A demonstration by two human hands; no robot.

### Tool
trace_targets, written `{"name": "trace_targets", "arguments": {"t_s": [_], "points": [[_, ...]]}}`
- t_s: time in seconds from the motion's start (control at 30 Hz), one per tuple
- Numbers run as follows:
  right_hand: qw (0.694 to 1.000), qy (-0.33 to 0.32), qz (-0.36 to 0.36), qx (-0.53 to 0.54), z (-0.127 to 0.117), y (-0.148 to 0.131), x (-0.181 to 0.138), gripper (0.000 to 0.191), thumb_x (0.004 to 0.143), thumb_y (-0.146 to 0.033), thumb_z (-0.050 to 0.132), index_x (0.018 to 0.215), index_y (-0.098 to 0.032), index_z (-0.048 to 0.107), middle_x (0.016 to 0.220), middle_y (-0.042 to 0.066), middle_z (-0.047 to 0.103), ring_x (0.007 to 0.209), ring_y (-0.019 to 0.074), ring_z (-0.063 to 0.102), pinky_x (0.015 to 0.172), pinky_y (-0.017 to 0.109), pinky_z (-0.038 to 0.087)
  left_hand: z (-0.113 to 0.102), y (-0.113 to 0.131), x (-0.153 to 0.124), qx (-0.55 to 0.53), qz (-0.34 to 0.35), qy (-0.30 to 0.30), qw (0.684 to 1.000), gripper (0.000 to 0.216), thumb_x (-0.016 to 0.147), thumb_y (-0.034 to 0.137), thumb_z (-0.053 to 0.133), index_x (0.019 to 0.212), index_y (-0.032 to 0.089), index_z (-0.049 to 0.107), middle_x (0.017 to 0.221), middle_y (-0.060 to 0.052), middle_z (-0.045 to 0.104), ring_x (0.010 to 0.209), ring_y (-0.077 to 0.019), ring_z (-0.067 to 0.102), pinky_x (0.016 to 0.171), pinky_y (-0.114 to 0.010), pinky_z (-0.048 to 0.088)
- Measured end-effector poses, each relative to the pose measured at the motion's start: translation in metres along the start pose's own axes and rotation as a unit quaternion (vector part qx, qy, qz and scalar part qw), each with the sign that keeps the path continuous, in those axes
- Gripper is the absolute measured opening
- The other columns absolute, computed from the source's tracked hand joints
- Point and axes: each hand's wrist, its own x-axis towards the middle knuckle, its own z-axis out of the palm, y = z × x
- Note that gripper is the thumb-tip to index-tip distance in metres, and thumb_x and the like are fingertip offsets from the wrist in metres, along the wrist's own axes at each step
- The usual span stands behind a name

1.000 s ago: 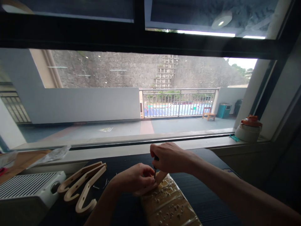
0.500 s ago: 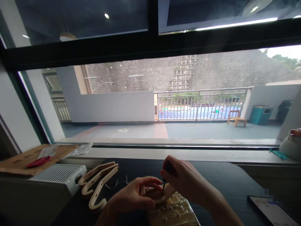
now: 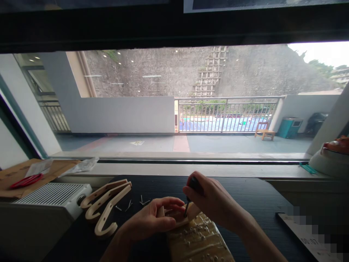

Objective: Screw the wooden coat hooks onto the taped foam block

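My right hand (image 3: pixel 211 193) is wrapped round the dark handle of a screwdriver (image 3: pixel 187 210), its shaft pointing down to a pale wooden piece (image 3: pixel 194 210). Thumb and fingers of my left hand (image 3: pixel 152 215) grip that piece from the left, partly covering it. Beneath it lies a tape-covered brown package (image 3: pixel 196 242) with several small screws scattered on top. Left of my hands, several curved wooden hooks (image 3: pixel 109 213) with drilled holes rest on the black table (image 3: pixel 234 193). Between the hooks and my left hand are several loose screws (image 3: pixel 129 205). The screwdriver's tip is too small to make out.
A phone (image 3: pixel 302 233) lies at the right, partly blurred out. To the left stand a white radiator (image 3: pixel 51 196) and brown cardboard (image 3: pixel 13 174) with red scissors (image 3: pixel 27 181) and a plastic bag (image 3: pixel 83 165). Behind the table runs a windowsill (image 3: pixel 163 169) with a white pot (image 3: pixel 327 162).
The camera view has shifted, so the scene sits slightly higher and further left. Both hands keep their holds on the screwdriver and the wooden piece.
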Motion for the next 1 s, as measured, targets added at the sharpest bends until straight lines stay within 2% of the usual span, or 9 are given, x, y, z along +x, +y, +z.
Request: {"name": "trace_targets", "arguments": {"t_s": [0.17, 0.33, 0.57, 0.73, 1.0], "points": [[1.0, 0.008, -0.013, -0.004, 0.007, -0.002, 0.002, 0.014, 0.084, -0.035, 0.047, 0.088, -0.022, 0.047, 0.062, -0.004, 0.051, 0.054, 0.0103, 0.039, 0.051, 0.023, 0.028, 0.0, 0.0, 0.003, -0.008, -0.001, 0.006, 1.0, 0.046, 0.072, 0.026, 0.068, 0.115, 0.014, 0.056, 0.119, -0.015, 0.058, 0.115, -0.0309, 0.048, 0.1, -0.047, 0.032], [1.0, 0.003, -0.025, -0.01, 0.008, -0.002, 0.002, 0.012, 0.084, -0.033, 0.046, 0.085, -0.021, 0.047, 0.06, -0.004, 0.048, 0.053, 0.0102, 0.037, 0.05, 0.023, 0.027, 0.001, 0.0, 0.003, -0.004, 0.0, 0.009, 1.0, 0.043, 0.073, 0.027, 0.067, 0.113, 0.014, 0.057, 0.116, -0.013, 0.061, 0.116, -0.0299, 0.048, 0.1, -0.045, 0.032], [1.0, 0.003, -0.024, 0.004, 0.001, -0.005, -0.001, 0.015, 0.087, -0.035, 0.042, 0.094, -0.022, 0.047, 0.063, -0.004, 0.052, 0.055, 0.0111, 0.041, 0.053, 0.024, 0.03, 0.004, 0.006, 0.002, 0.037, 0.016, 0.012, 0.999, 0.032, 0.073, 0.029, 0.066, 0.1, 0.013, 0.064, 0.11, -0.012, 0.062, 0.109, -0.0302, 0.052, 0.097, -0.042, 0.034], [1.0, 0.003, -0.025, 0.007, 0.001, -0.004, 0.002, 0.015, 0.088, -0.034, 0.039, 0.089, -0.022, 0.047, 0.065, -0.003, 0.055, 0.056, 0.0113, 0.044, 0.054, 0.024, 0.031, 0.007, 0.01, 0.002, 0.034, 0.034, 0.004, 0.999, 0.025, 0.07, 0.029, 0.067, 0.089, 0.012, 0.067, 0.109, -0.011, 0.061, 0.107, -0.0293, 0.052, 0.095, -0.04, 0.034], [1.0, 0.026, -0.008, 0.002, 0.005, 0.001, 0.003, 0.017, 0.087, -0.035, 0.04, 0.083, -0.021, 0.048, 0.063, -0.001, 0.056, 0.055, 0.0121, 0.045, 0.053, 0.024, 0.032, 0.005, 0.009, 0.004, 0.042, 0.038, 0.007, 0.998, 0.023, 0.07, 0.029, 0.067, 0.085, 0.013, 0.07, 0.11, -0.011, 0.061, 0.106, -0.0294, 0.052, 0.095, -0.04, 0.035]]}}
